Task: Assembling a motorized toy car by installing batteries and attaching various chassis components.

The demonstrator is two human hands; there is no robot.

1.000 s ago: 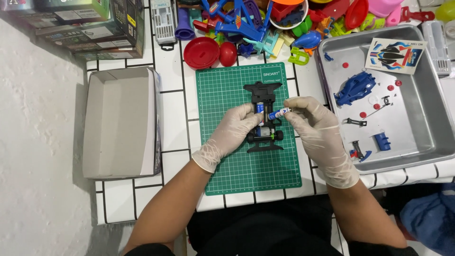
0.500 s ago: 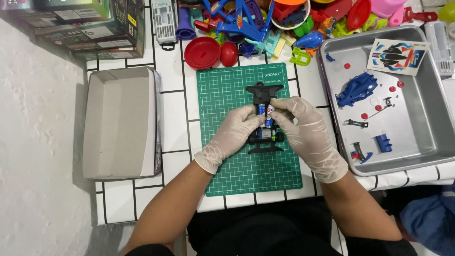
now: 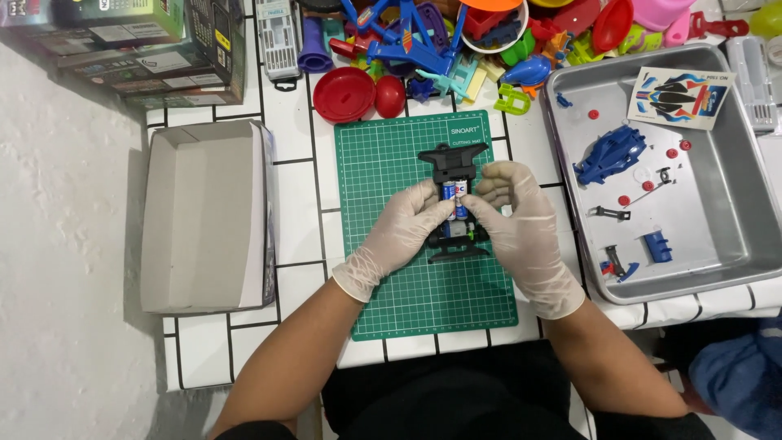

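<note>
Far left at 9 o'clock: open grey cardboard box (image 3: 208, 216), matte, rectangular, on the white-tiled tabletop (image 3: 301, 175). At 11 o'clock, stacked dark cartons (image 3: 138, 49). Centre: green gridded cutting mat (image 3: 391, 285), flat rubbery sheet. Left hand (image 3: 399, 236) in a thin, wrinkled cream latex glove, forearm coming up from 7 o'clock, fingers curled onto the left side of the black plastic toy car chassis (image 3: 453, 163) sitting mid-mat. Two cylindrical batteries (image 3: 454, 197) lie side by side in the chassis bay, thumbs pressing at them. Right hand (image 3: 521, 224), same glove, forearm from 5 o'clock, fingers wrapped over the chassis right side; both hands closed on the chassis, nearly touching each other. At 12 o'clock: heap of glossy coloured plastic toys (image 3: 456, 41), red round lid (image 3: 344, 94). Right at 3 o'clock: brushed metal tray (image 3: 733, 236) holding blue car body shell (image 3: 609, 155), sticker sheet (image 3: 680, 96), small red and black parts.
</note>
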